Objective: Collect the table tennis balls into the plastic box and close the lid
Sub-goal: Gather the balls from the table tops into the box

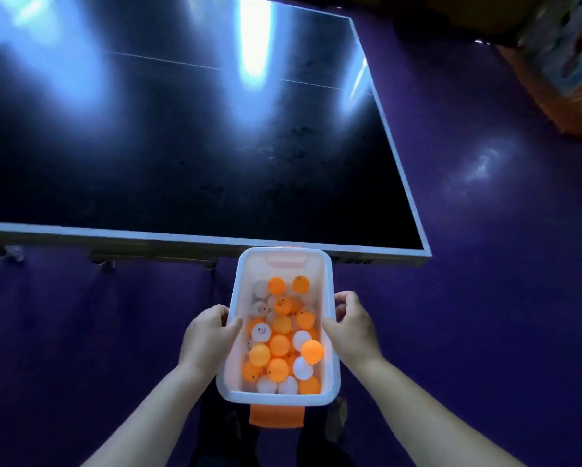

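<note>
I have the plastic box (276, 398) carried in both hands, off any surface and over the purple floor (485, 298). The bench (215, 146) starts just beyond the box's far end. My left hand (208, 335) clasps the box's left long side and my right hand (352, 326) the right one. On each, the thumb is hooked over the rim and the fingers are curled under the lip.

The table tennis balls (279, 345), orange and white, lie heaped inside the box. They are piled deeper towards its near end, and one orange ball (312, 351) rides high against the right wall. An orange latch (277, 415) hangs off the near end, with a paler one (287, 261) at the far end. I can see no lid anywhere.

As I judge it, collecting is about done, and the step in hand is to get the box onto the bench so the lid can go on. I would keep the box level and move it slowly, since a jolt could pop that high ball over the rim. I would land the far end past the bench edge first, then slide the whole base on before letting go with either hand. Then I'd settle the heap below the rim.
</note>
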Motion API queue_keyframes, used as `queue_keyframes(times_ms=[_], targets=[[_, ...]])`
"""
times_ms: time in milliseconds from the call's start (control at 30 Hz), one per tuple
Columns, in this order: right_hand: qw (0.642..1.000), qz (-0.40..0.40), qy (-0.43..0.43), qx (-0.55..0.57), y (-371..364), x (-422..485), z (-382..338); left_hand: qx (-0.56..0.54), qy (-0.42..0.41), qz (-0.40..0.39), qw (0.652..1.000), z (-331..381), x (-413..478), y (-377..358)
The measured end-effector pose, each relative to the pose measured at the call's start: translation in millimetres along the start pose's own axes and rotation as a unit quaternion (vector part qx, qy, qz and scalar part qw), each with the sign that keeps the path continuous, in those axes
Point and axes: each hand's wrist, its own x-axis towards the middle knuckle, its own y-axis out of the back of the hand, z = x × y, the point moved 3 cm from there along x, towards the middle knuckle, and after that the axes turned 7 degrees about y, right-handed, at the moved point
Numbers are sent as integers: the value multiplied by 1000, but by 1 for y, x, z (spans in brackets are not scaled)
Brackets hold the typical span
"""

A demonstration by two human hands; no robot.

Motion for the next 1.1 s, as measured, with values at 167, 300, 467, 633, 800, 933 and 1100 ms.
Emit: queue_keyframes(times_ms=[167, 300, 467, 633, 800, 933, 1100], targets=[[991, -105, 79, -7, -7, 39, -3, -45, 90, 76, 992, -6, -12, -3], [967, -196, 159, -34, -1, 68, 0, -98, 173, 130, 971, -5, -39, -25], [929, -290, 211, -97, 3, 89, 18, -167, 231, 153, 946, -4, -79, -70], [891, -366, 229, -142, -14, 73, 41, -199, 306, 191, 911, -26, -130, -112], [864, -416, 232, -167, -43, 56, 71, -192, 352, 196, 895, -59, -148, -135], [855, -423, 231, -190, -77, 61, 105, -171, 365, 181, 897, -92, -133, -151], [867, -412, 209, -188, -130, 86, 158, -236, 381, 161, 879, -137, -99, -206]])
